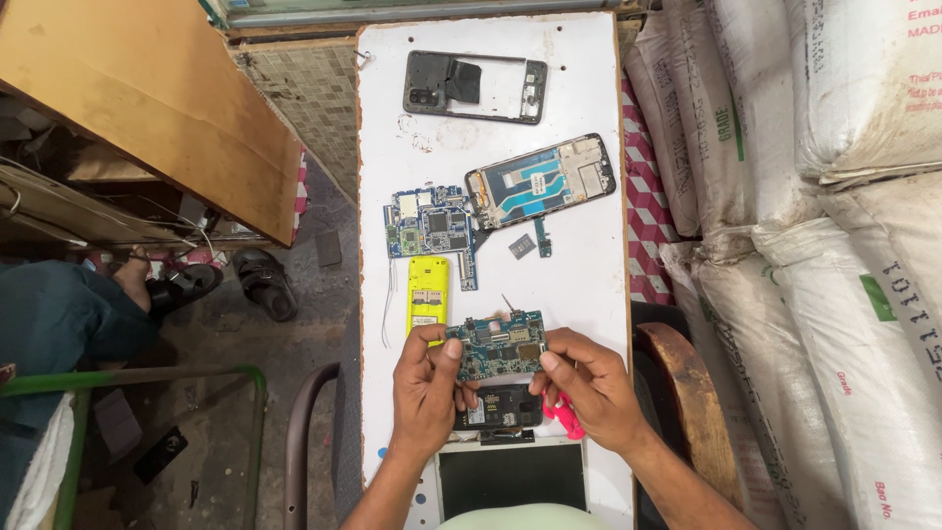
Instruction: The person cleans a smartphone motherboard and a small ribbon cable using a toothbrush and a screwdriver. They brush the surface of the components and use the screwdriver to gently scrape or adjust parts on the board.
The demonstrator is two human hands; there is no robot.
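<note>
Hands (429, 385) (589, 385) covering circuit board (496, 345) ends

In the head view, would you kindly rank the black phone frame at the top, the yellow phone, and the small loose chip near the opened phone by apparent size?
1. black phone frame, largest.
2. yellow phone, clearly smaller; its lower end sits behind the left hand.
3. small loose chip, by far the smallest.
All three lie flat on the white board, so nearness hardly matters.

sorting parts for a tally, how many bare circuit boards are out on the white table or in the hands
2: one circuit board held between the left hand and right hand, one blue board lying mid-table above the yellow phone. Others may sit hidden inside the opened phones.
</note>
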